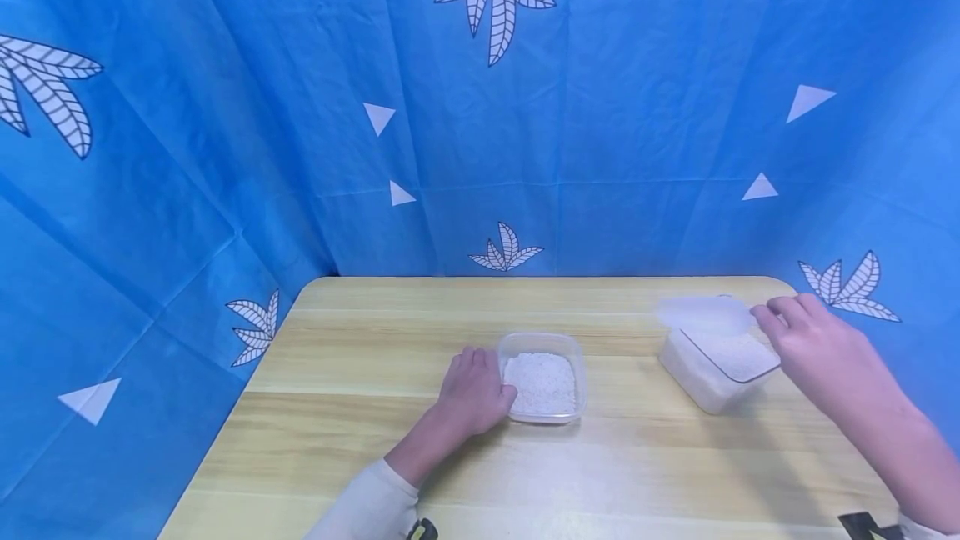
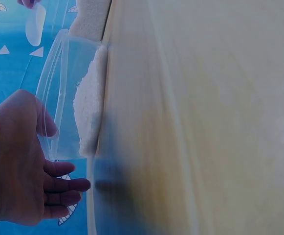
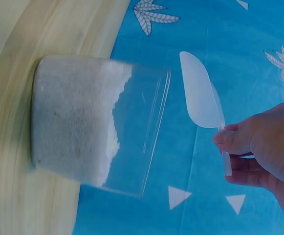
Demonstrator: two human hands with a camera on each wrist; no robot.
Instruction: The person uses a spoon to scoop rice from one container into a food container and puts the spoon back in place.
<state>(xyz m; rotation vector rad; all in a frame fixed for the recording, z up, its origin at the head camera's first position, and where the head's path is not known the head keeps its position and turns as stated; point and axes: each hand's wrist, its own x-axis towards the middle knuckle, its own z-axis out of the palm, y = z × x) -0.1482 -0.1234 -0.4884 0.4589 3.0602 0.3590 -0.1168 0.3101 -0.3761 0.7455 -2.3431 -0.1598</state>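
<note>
A clear plastic box (image 1: 542,418) with white grains in it stands in the middle of the wooden table. My left hand (image 1: 476,392) rests at its left side, the thumb against the near left corner of the rim and the loosely straight fingers along the outer wall. In the right wrist view, my right hand (image 3: 266,149) pinches the handle of a translucent white plastic scoop (image 3: 199,93) between thumb and fingers. The scoop hangs above a taller clear container (image 3: 151,132), mostly filled with white grains. No grains show in the scoop's bowl.
The taller container stands at the right of the table (image 1: 360,432), turned at an angle to its edges. Behind the table hangs a blue curtain (image 1: 637,107) with printed leaves and triangles, which also runs along both sides.
</note>
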